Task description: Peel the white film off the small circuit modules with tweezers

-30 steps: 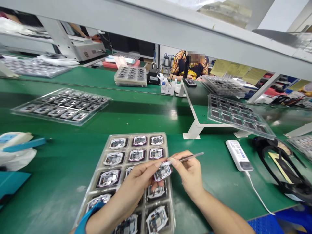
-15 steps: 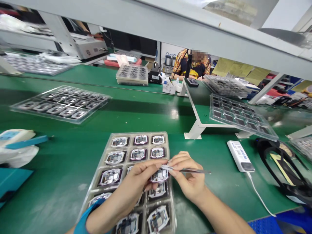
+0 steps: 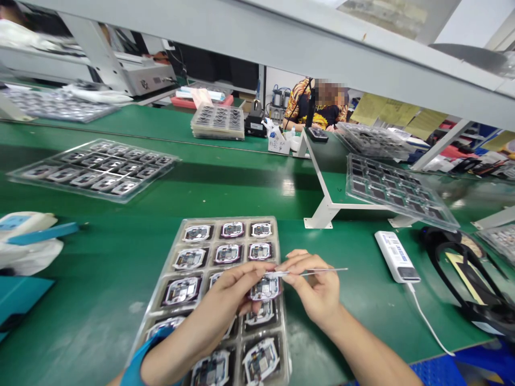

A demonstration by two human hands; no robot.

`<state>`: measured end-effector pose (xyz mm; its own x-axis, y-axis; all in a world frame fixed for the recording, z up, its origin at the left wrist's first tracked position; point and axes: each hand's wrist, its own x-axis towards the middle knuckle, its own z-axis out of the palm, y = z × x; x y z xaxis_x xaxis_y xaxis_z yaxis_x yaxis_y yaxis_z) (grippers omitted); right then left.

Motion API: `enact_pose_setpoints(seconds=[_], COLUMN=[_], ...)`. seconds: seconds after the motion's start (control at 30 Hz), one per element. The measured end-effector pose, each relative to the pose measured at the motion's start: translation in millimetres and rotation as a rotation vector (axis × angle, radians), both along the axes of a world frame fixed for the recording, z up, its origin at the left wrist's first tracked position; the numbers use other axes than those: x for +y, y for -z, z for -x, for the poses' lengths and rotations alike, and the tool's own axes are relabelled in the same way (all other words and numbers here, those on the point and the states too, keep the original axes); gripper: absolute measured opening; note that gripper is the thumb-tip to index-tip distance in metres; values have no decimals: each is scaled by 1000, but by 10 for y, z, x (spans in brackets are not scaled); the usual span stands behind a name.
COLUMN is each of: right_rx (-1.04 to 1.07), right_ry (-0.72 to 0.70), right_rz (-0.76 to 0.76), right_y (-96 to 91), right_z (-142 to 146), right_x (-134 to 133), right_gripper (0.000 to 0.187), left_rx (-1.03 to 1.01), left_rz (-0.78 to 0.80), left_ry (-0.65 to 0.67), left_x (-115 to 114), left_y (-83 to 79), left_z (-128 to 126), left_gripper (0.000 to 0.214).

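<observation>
My left hand (image 3: 237, 287), with a blue band (image 3: 151, 354) on the wrist, is closed on a small watch-sized electronic module (image 3: 265, 288) with a white frame and a circuit board inside. It holds the module above the right column of a clear plastic tray (image 3: 284, 321). My right hand (image 3: 311, 281) is closed on thin metal tweezers (image 3: 328, 271), whose rear end points right. The front of the tweezers lies over the module's upper edge; the exact contact is too small to make out. Similar modules (image 3: 189, 259) sit in the tray's compartments below.
A second filled tray (image 3: 96, 169) lies at the left back. Another tray (image 3: 396, 187) rests on a low white-legged stand (image 3: 322, 214). A white device with a cable (image 3: 396, 257) lies at right. Behind sits a person (image 3: 316, 104). A shelf beam (image 3: 257, 40) crosses overhead.
The tweezers have swung so their rear end sits higher and they look thinner. My right hand has turned slightly; my left hand still holds the module in nearly the same place.
</observation>
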<state>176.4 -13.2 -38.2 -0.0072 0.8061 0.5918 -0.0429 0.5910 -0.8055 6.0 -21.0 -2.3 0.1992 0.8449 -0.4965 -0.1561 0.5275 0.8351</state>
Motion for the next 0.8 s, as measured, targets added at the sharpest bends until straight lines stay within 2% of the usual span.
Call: enact_pose_setpoints(seconds=[0.13, 0.3, 0.57, 0.8], right_rx=[22, 20, -21, -139], right_ry=[-1, -8, -14, -12], right_rz=[100, 142, 76, 65], right_y=[-10, -44, -67, -73], right_z=[3, 7, -20, -53], right_x=[-18, -32, -49, -49], right_gripper=[6, 6, 7, 7], left_rx=[58, 83, 126, 137], left_rz=[-40, -55, -58, -56], left_ry=[29, 50, 82, 112], left_x=[8, 13, 3, 26], left_y=[10, 32, 34, -14], left_z=[-4, -4, 3, 8], left_gripper=[28, 29, 28, 27])
